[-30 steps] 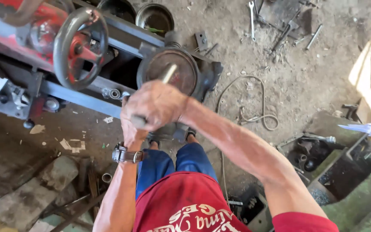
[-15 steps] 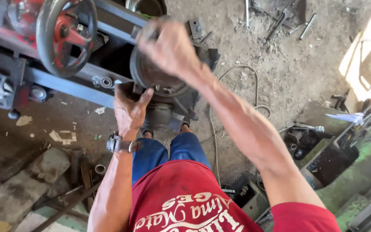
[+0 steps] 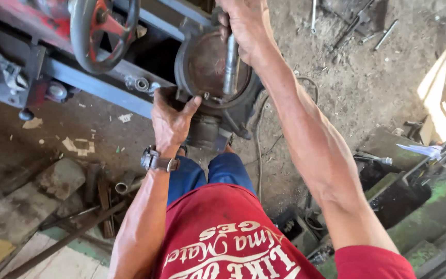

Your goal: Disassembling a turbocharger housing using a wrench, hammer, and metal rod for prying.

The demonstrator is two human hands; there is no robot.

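My right hand (image 3: 244,30) grips a shiny metal bar handle (image 3: 231,64) that hangs down across the round rusty plate (image 3: 206,66) of a dark machine housing. My left hand (image 3: 170,118), with a wristwatch on its wrist, presses on the lower left rim of that housing (image 3: 207,129). The bar's lower end meets the plate near a small bolt. My knees in blue trousers are just below the housing.
A red handwheel (image 3: 101,31) and a blue-grey machine rail (image 3: 99,88) are at upper left. Wrenches and rods (image 3: 357,28) lie on the dirt floor at top right. Scrap metal and pipes (image 3: 104,191) lie at left, green machinery (image 3: 429,206) at right.
My right hand has swung the bar upward and away from my body, from near my left hand to the top of the plate. My left hand let go of the bar and moved onto the housing rim.
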